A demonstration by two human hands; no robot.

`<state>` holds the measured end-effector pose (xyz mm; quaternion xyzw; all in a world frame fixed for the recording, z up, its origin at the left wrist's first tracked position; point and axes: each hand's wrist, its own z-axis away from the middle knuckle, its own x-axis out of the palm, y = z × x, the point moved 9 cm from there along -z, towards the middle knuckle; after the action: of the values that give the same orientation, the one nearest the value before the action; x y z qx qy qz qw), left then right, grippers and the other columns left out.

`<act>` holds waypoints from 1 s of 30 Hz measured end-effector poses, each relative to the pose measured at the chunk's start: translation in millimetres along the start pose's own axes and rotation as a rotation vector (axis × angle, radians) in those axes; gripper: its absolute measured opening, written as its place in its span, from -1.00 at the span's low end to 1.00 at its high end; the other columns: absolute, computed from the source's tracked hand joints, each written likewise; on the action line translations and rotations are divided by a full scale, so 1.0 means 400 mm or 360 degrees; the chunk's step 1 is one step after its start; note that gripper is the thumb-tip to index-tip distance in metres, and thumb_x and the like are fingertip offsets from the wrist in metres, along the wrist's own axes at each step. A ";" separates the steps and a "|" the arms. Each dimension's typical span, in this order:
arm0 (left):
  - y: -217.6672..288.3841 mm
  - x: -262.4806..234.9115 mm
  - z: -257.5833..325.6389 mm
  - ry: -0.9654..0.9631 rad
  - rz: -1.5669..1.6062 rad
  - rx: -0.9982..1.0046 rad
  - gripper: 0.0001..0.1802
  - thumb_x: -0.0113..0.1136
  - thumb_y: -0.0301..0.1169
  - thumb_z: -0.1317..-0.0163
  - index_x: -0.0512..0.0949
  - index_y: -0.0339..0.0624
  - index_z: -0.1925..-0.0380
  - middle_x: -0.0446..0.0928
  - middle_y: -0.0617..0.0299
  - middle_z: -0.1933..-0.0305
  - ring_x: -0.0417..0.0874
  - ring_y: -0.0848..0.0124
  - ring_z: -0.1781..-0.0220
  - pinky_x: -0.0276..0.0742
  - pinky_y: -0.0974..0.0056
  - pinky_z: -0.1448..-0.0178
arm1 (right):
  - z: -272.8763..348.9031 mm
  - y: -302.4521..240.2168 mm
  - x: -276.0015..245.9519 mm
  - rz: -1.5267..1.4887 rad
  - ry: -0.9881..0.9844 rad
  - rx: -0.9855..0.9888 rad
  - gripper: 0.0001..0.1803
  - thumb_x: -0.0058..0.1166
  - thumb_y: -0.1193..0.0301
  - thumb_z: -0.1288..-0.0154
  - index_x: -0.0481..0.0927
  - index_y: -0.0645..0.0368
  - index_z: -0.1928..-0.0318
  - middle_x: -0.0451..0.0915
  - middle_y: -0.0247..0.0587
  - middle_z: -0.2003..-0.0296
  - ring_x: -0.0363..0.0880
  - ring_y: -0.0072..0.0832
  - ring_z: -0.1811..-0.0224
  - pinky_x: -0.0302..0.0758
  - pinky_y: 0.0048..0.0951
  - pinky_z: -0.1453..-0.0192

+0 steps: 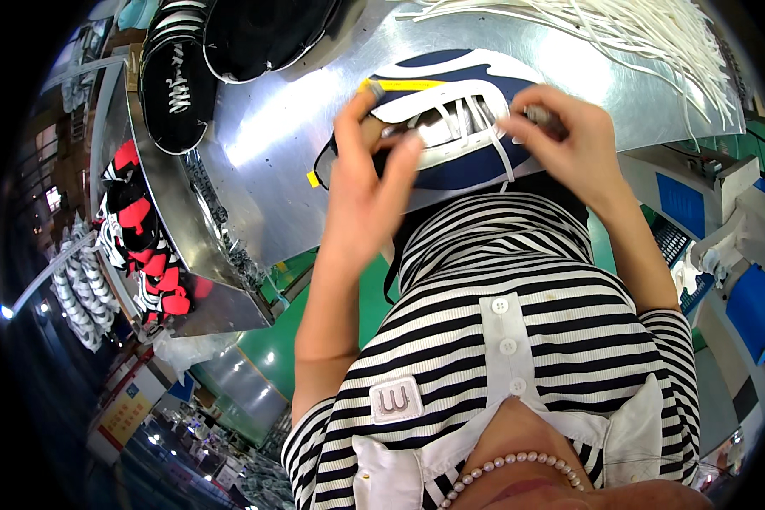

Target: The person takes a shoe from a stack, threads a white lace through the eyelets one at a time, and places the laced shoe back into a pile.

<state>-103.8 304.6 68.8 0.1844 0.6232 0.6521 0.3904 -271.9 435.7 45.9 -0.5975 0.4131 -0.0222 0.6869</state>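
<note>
A navy and white shoe upper (472,174) lies on the metal table in front of me, toe end to the right. White shoelace (461,119) crosses its throat in several rows, and a loose end hangs over the near side. My left hand (365,166) is at the collar, fingers bent over the far edge and into the opening, thumb above the near edge; it is a little blurred. At the toe end of the lacing, my right hand (569,140) has thumb and index finger pinched on the lace. Its other fingers are curled.
Many loose white laces (646,34) lie across the table's far right. Black shoe uppers (174,93) rest at the far left. Beyond the metal table's (263,195) left edge hang red, black and white shoe parts (140,229). Grey equipment with blue panels (682,204) stands at right.
</note>
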 end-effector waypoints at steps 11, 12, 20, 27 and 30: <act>0.077 0.020 -0.032 0.0358 -0.0978 0.0791 -0.75 0.39 -0.48 -0.06 0.56 -0.28 0.27 0.62 0.07 0.30 0.65 0.18 0.27 0.53 0.22 0.16 | 0.181 -0.164 0.108 0.0280 -0.0857 -0.0906 -0.78 0.32 0.27 -0.06 0.54 0.05 0.40 0.55 -0.30 0.55 0.56 -0.30 0.55 0.43 -0.28 0.47; 0.077 0.010 -0.036 0.0373 -0.1021 0.0770 -0.75 0.40 -0.47 -0.06 0.56 -0.28 0.28 0.62 0.09 0.30 0.66 0.21 0.27 0.54 0.24 0.16 | 0.201 -0.140 0.121 0.0201 -0.1089 -0.0758 -0.73 0.35 0.18 -0.03 0.56 0.05 0.45 0.54 -0.31 0.58 0.55 -0.28 0.55 0.43 -0.28 0.48; 0.160 0.072 0.008 0.0173 -0.0840 0.1023 -0.76 0.42 -0.51 -0.06 0.56 -0.29 0.29 0.58 0.11 0.37 0.62 0.24 0.36 0.50 0.27 0.25 | -0.017 -0.016 0.069 -0.0798 -0.0215 0.0156 -0.72 0.28 0.28 -0.28 0.70 0.29 0.21 0.58 -0.44 0.49 0.42 -0.75 0.44 0.36 -0.63 0.38; 0.141 0.047 -0.025 0.0051 -0.1088 0.0788 -0.73 0.34 -0.53 -0.11 0.59 -0.24 0.15 0.49 0.10 0.40 0.55 0.22 0.39 0.46 0.24 0.29 | 0.176 -0.035 0.187 -0.0913 -0.1251 0.0322 -0.84 0.28 0.42 -0.25 0.68 0.23 0.22 0.64 -0.42 0.34 0.54 -0.69 0.19 0.47 -0.57 0.04; 0.054 0.081 -0.057 -0.0178 -0.1469 0.0547 -0.74 0.21 -0.38 -0.23 0.61 -0.15 0.08 0.51 0.05 0.34 0.57 0.08 0.32 0.47 0.12 0.24 | 0.118 -0.009 0.140 -0.1086 -0.0915 0.0547 -0.85 0.28 0.40 -0.24 0.67 0.21 0.24 0.62 -0.44 0.36 0.51 -0.71 0.30 0.43 -0.64 0.16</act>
<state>-146.5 315.0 77.9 -0.0142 0.7164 0.2881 0.6353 -205.4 443.2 15.9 -0.5587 -0.0231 -0.1481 0.8157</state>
